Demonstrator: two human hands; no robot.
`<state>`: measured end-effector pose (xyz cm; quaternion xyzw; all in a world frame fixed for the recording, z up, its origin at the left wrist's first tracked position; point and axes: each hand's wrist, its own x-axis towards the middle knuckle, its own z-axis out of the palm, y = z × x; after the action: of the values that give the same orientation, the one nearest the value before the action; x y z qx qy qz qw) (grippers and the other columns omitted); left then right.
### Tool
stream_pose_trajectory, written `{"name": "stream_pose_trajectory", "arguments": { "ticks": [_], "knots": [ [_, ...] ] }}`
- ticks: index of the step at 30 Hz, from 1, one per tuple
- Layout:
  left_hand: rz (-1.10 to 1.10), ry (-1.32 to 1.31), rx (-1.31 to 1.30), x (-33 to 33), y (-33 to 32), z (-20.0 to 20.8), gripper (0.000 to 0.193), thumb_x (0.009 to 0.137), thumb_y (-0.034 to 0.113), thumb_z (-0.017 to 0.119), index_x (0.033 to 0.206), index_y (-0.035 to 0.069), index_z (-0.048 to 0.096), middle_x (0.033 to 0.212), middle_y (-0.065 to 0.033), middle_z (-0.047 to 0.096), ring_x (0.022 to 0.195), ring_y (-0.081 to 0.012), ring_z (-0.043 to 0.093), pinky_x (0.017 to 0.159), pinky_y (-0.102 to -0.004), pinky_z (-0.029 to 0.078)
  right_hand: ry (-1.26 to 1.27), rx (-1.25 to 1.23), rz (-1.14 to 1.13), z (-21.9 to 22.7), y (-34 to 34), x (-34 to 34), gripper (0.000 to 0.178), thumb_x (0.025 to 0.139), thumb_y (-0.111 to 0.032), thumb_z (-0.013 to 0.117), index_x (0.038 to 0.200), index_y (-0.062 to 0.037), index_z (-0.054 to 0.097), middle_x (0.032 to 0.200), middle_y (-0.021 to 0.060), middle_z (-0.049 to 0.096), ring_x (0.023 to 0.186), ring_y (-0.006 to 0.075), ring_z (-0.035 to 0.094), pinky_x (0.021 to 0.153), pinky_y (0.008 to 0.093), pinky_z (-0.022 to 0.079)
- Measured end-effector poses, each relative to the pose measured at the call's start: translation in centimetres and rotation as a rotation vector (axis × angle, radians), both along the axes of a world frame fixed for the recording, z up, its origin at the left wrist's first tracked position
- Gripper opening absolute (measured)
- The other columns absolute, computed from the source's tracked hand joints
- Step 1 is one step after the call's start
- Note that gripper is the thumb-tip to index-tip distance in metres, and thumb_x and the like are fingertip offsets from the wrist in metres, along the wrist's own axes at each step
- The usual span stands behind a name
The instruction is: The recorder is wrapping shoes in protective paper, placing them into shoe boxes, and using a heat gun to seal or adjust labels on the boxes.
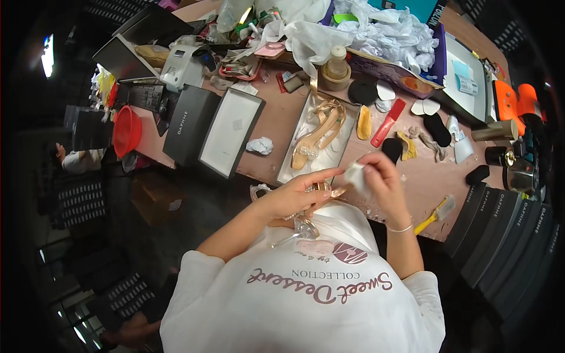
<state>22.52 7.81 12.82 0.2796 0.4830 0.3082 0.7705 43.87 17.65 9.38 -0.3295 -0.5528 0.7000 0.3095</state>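
Note:
Close to my body, my left hand is closed around a high-heeled sandal with a clear heel and gold-toned parts. My fingers cover much of it. Its pointed end tilts toward my right hand, which pinches a small white cloth or tissue just beside it; I cannot tell whether the two touch. Beyond my hands, an open shoebox holds a beige-gold strappy sandal with pale beads, lying on white lining paper.
Left of that box lies an empty grey-edged box lid. Crumpled paper sits between them. A red brush, yellow sponge and yellow-handled brush lie to the right. Dark shoeboxes stand at the right edge. A purple carton holds tissue.

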Motion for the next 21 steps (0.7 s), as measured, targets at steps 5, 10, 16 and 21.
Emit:
{"name": "stream_pose_trajectory", "arguments": {
  "ticks": [5,10,16,21],
  "knots": [
    [-0.118,0.032,0.044,-3.0,0.2,0.1,0.056,0.094,0.025,0.063,0.142,0.006,0.042,0.082,-0.001,0.057,0.059,-0.0036,0.051,0.052,-0.0191,0.045,-0.03,-0.129,0.007,1.4,-5.3,-4.3,0.011,0.094,-0.004,0.057,0.105,-0.0011,0.059,0.089,-0.0021,0.058,0.077,0.0029,0.05,0.068,0.0172,0.043],
    [-0.151,-0.036,0.04,-7.2,-0.1,-0.4,0.027,0.094,0.02,0.061,0.116,0.004,0.058,0.072,-0.0006,0.057,0.055,-0.0035,0.053,0.048,-0.0183,0.043,-0.106,-0.044,-0.064,2.9,-7.6,-7.6,0.013,0.093,-0.005,0.06,0.105,-0.0012,0.056,0.089,-0.0017,0.057,0.077,0.0022,0.052,0.066,0.0179,0.044],
    [-0.149,-0.283,-0.15,-11.9,-0.5,-1.3,0.014,0.093,0.015,0.059,0.103,0.006,0.057,0.071,-0.0023,0.058,0.05,-0.0053,0.054,0.043,-0.0192,0.043,-0.242,0.068,-0.082,4.8,-9.7,-10.4,0.015,0.09,-0.001,0.061,0.105,-0.0004,0.061,0.089,0.0014,0.058,0.078,0.0067,0.055,0.068,0.0212,0.046],
    [-0.184,-0.355,-0.215,-13.5,-0.5,-1.7,0.014,0.092,0.014,0.06,0.103,0.006,0.056,0.071,-0.0033,0.06,0.053,-0.0062,0.058,0.044,-0.0182,0.046,-0.592,0.524,-0.003,7.4,-10.0,-12.6,0.018,0.083,0.001,0.067,0.1,-0.0038,0.068,0.086,0.0086,0.059,0.077,0.0197,0.061,0.066,0.0296,0.049]
  ]
}}
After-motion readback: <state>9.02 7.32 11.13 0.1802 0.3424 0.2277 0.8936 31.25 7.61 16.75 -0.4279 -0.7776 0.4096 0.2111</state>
